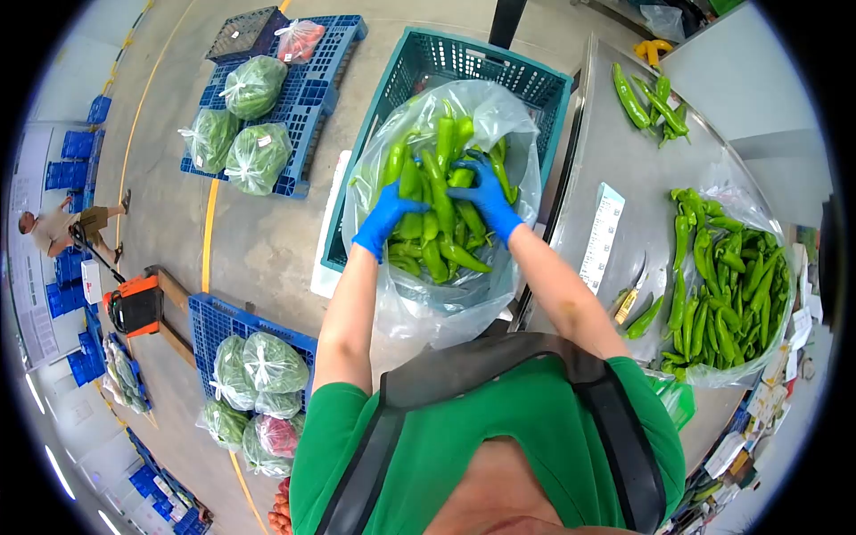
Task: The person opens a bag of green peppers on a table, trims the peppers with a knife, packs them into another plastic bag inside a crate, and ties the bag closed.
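My left hand [390, 217], in a blue glove, is curled against the left side of a heap of long green peppers [436, 192]. From the right, my right hand [489, 194], gloved the same way, closes its fingers and thumb around peppers at the top of the heap. The peppers lie inside an open clear plastic bag [499, 102], whose loose edges spread outward. This bag lines a dark green plastic crate [552, 89] with perforated walls. Peppers partly hide the fingertips of both hands.
On the steel table [571, 214] at right are a second bag of peppers [727, 290], loose peppers [631, 96], a knife [631, 294] and a label strip [603, 234]. Blue pallets [308, 107] with bagged vegetables stand left. Farther off, a person [67, 223] holds an orange pallet jack [135, 305].
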